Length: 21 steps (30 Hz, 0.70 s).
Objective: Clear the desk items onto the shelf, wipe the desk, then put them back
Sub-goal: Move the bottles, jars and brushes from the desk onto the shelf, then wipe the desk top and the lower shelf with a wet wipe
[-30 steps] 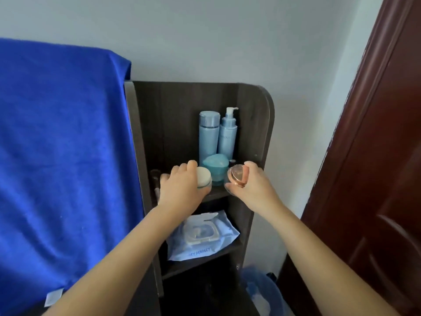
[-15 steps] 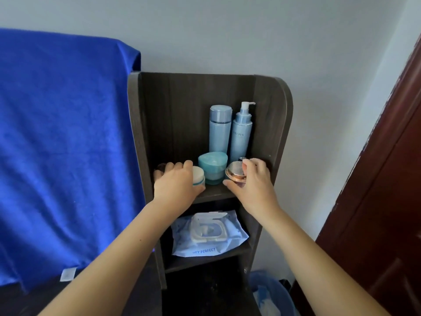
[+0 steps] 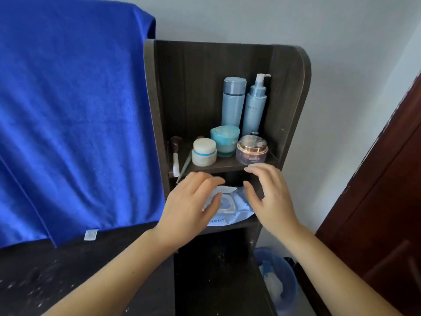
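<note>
- Hovering loose-fingered, left hand (image 3: 191,206) and right hand (image 3: 271,201) hold nothing.
- White jar (image 3: 204,152) and pink jar (image 3: 252,149) stand near the shelf (image 3: 227,165) edge, within easy reach.

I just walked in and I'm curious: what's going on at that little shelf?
A person is putting desk toiletries onto a dark shelf unit. A white jar and a pink-lidded jar stand on the upper shelf, in front of a teal jar and two blue bottles. The left hand and right hand are open, holding nothing, in front of a pack of wipes on the shelf below.
</note>
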### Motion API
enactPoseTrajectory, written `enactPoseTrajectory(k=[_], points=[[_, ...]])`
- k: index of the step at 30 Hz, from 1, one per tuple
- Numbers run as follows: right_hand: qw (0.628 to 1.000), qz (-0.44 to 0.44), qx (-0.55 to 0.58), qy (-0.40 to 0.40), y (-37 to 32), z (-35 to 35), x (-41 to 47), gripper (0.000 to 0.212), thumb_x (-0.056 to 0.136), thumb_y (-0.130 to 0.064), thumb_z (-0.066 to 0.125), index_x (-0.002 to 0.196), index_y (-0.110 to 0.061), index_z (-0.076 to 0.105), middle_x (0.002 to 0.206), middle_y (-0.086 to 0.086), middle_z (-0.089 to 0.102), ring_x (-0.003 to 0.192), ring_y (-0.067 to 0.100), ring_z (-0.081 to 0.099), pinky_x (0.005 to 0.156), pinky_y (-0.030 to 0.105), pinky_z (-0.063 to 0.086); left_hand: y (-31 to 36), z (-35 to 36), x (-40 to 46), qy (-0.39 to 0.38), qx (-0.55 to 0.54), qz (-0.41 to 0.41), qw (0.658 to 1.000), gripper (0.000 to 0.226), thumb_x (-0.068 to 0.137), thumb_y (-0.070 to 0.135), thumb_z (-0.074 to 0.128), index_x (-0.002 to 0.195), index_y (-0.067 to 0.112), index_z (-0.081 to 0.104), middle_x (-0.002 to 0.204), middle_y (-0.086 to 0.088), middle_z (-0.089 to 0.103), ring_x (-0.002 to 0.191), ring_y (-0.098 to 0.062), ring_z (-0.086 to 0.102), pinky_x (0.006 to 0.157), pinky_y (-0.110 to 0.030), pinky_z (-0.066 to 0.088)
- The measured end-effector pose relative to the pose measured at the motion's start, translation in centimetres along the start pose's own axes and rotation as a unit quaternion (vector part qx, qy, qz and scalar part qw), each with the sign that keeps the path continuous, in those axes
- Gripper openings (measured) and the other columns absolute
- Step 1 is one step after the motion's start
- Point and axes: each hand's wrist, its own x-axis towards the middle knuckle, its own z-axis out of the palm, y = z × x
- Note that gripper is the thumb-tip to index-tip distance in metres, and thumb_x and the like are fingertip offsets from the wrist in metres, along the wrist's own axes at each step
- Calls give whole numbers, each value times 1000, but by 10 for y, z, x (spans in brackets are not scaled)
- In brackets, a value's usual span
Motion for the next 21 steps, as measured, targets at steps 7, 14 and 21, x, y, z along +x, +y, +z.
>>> enactPoseTrajectory(k=[7,14,21], points=[[954,179,0,-242,40,70,-37,23,93,-18,50,111,-9,60,117,6,60,107,23,53,85,31,43,-50,83,-46,-183,-64,-344,919,36,90,25,53,122,11,47,114,-7,53,109,-25,51,85,-37,45],[927,197,-2,-319,62,131,-9,20,91,-16,49,107,-6,56,108,14,61,99,32,58,77,42,50,-85,145,-31,-341,40,-480,807,58,94,41,41,135,1,30,131,-19,48,120,-31,48,94,-37,40],[918,223,6,-328,75,162,-10,19,87,-23,54,98,-12,65,94,10,68,88,30,62,70,37,51,-96,155,-34,-304,8,-518,800,31,96,20,34,118,5,50,119,-18,55,107,-32,55,86,-34,43]])
